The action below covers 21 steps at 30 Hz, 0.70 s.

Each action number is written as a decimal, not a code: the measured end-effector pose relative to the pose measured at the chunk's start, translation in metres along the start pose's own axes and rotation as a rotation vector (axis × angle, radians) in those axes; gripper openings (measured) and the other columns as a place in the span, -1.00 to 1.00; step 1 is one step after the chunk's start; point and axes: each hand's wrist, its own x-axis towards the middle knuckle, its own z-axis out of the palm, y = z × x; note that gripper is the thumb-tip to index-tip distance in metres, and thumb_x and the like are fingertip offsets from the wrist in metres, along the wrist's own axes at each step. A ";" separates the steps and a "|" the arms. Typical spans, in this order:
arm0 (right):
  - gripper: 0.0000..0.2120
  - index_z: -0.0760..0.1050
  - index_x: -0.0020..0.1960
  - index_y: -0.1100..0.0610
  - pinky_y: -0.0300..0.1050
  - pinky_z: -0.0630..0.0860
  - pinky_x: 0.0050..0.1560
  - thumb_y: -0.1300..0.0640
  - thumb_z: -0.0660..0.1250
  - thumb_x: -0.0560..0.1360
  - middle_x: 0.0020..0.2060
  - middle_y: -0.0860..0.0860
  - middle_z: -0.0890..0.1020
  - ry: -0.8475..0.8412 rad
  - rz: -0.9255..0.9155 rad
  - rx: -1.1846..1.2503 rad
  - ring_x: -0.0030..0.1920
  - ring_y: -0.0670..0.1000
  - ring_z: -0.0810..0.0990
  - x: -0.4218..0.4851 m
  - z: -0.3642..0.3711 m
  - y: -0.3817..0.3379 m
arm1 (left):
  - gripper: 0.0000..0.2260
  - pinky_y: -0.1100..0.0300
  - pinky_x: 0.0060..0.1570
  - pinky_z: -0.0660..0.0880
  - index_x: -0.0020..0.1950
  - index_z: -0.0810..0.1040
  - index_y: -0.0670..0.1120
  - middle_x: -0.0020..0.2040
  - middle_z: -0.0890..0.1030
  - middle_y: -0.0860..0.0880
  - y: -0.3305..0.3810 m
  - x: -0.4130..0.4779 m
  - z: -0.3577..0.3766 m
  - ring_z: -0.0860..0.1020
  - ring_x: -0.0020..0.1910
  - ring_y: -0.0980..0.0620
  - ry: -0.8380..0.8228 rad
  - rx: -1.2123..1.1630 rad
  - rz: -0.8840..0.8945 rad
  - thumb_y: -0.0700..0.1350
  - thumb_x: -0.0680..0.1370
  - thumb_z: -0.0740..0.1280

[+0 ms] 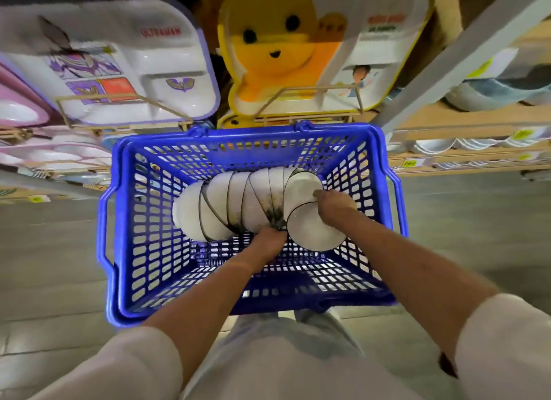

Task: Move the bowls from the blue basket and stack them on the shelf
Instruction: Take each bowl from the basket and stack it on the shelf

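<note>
Inside the blue basket (pixel 238 132), the right hand (pixel 335 204) pinches the rim of the sideways-nested bowls (pixel 238 196) and the left hand (pixel 269 240) seemingly grips beneath, so lift both ends together, level, keeping them nested.

Grey tiled floor (pixel 50 265); wooden shelves (pixel 465 122) carrying cartoon-printed trays (pixel 143 71) and stacked white dishes (pixel 435 146).

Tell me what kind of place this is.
Most likely a housewares shop aisle: a blue shopping basket, children's divided trays stood up on display, and shelves of stacked dishes with yellow price tags.
</note>
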 end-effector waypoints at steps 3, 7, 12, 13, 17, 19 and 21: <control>-0.60 0.35 0.41 0.15 0.08 0.48 0.18 0.27 0.15 0.57 0.28 0.19 0.51 0.018 -0.026 0.035 0.26 0.23 0.51 -0.013 -0.015 0.007 | -0.85 0.11 -0.13 0.40 -0.10 0.46 -0.11 -0.20 0.50 -0.08 0.008 -0.012 -0.003 0.45 -0.09 -0.06 0.008 -0.041 0.029 -0.13 0.62 0.17; -0.58 0.34 0.43 0.20 0.02 0.43 0.29 0.26 0.13 0.58 0.35 0.19 0.48 -0.034 -0.058 0.121 0.33 0.20 0.47 -0.031 -0.046 0.015 | -0.82 0.14 -0.16 0.39 -0.04 0.52 -0.08 -0.03 0.53 -0.12 0.013 -0.032 -0.006 0.48 -0.05 -0.07 -0.031 -0.130 0.030 -0.01 0.61 0.20; -0.63 0.42 0.35 0.22 0.00 0.58 0.00 0.28 0.07 0.58 0.21 0.20 0.56 -0.107 -0.023 0.501 0.11 0.21 0.60 -0.069 -0.089 0.026 | -0.88 0.08 -0.03 0.50 0.00 0.55 -0.04 0.02 0.62 -0.10 0.024 -0.058 -0.015 0.57 -0.02 -0.03 0.090 -0.245 0.134 -0.06 0.58 0.24; -0.67 0.43 0.29 0.21 -0.01 0.62 -0.24 0.29 0.07 0.57 0.07 0.20 0.61 -0.129 -0.010 0.652 -0.08 0.20 0.66 -0.077 -0.097 0.027 | -0.91 0.04 0.04 0.51 0.03 0.53 -0.02 0.04 0.61 -0.10 0.028 -0.063 -0.017 0.57 -0.03 -0.03 0.134 -0.266 0.188 -0.09 0.59 0.25; -0.77 0.38 0.19 0.29 -0.08 0.58 -0.55 0.32 0.11 0.56 -0.23 0.24 0.59 -0.168 0.023 0.996 -0.48 0.13 0.65 -0.112 -0.135 0.034 | -0.73 0.00 0.13 0.55 0.30 0.40 0.01 0.17 0.56 -0.05 0.052 -0.096 -0.031 0.58 0.05 -0.02 0.169 -0.472 0.359 -0.13 0.60 0.25; -0.76 0.35 0.19 0.31 -0.04 0.62 -0.46 0.34 0.10 0.55 -0.21 0.25 0.63 -0.176 -0.030 1.100 -0.38 0.16 0.68 -0.128 -0.154 0.036 | -0.70 0.10 0.02 0.58 0.31 0.41 0.08 0.19 0.56 0.02 0.070 -0.119 -0.041 0.57 0.10 0.04 0.167 -0.549 0.513 -0.16 0.59 0.24; -0.82 0.37 0.10 0.29 -0.04 0.62 -0.45 0.36 0.09 0.53 -0.36 0.19 0.68 -0.165 -0.096 1.181 -0.39 0.15 0.69 -0.145 -0.172 0.037 | -0.62 0.15 -0.02 0.55 0.34 0.40 0.13 0.18 0.56 0.06 0.090 -0.146 -0.053 0.56 0.11 0.06 0.176 -0.617 0.652 -0.17 0.55 0.26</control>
